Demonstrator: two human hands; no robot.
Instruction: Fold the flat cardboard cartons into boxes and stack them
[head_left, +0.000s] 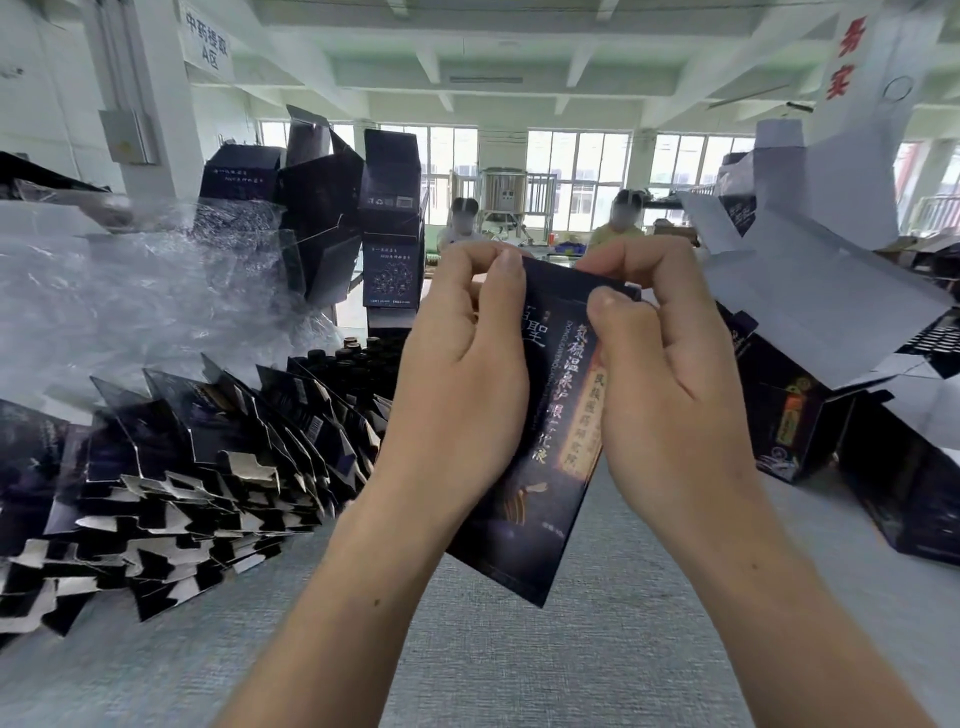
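Opening step, by my read: left hand (462, 374) and right hand (670, 374) both pinch the top edge of one flat carton (540, 483), which hangs below the grip, above the surface (597, 654); next, squeeze its creases apart into a tube.

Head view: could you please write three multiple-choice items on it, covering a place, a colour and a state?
1. Where does the pile of flat dark cardboard cartons lie?
A. on the person's right
B. on the person's left
C. on a chair

2. What colour is the table top?
A. red
B. yellow
C. grey

3. How is the dark printed cardboard carton held?
A. by both hands
B. by one hand only
C. by no hand

Key:
1 B: the pile fans out beyond the left hand.
2 C: bare grey surface shows below the arms.
3 A: the left hand and the right hand both pinch its upper edge.
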